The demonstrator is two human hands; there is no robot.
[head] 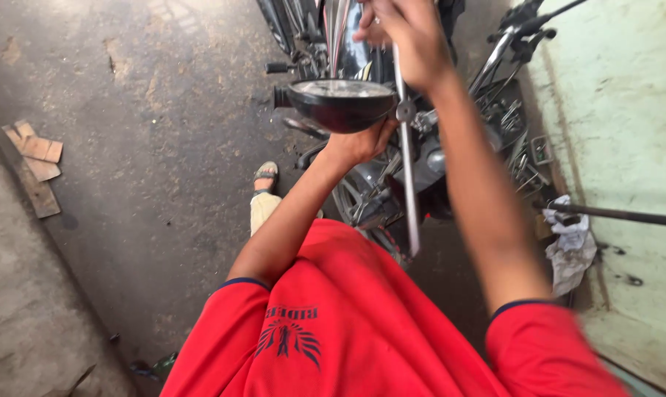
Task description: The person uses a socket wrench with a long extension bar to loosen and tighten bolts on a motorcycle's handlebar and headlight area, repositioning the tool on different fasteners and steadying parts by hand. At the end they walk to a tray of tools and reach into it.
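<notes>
My left hand [361,143] cups the underside of a black round headlamp shell [340,106] with a glass face, held up in front of a motorcycle [392,184]. Higher up, my right hand [410,40] is closed around the top of a long thin metal tool [408,176], which hangs down past the headlamp's right edge. A nut-like fitting on the tool sits level with the lamp's rim. Both arms reach out from my red shirt [348,323].
The motorcycle's handlebar and levers [520,29] are at upper right, near a pale green wall [627,110]. A dark bar [620,215] juts from the right above a white rag [572,246]. My sandalled foot [265,176] rests on grey concrete. Wood scraps [35,158] lie left.
</notes>
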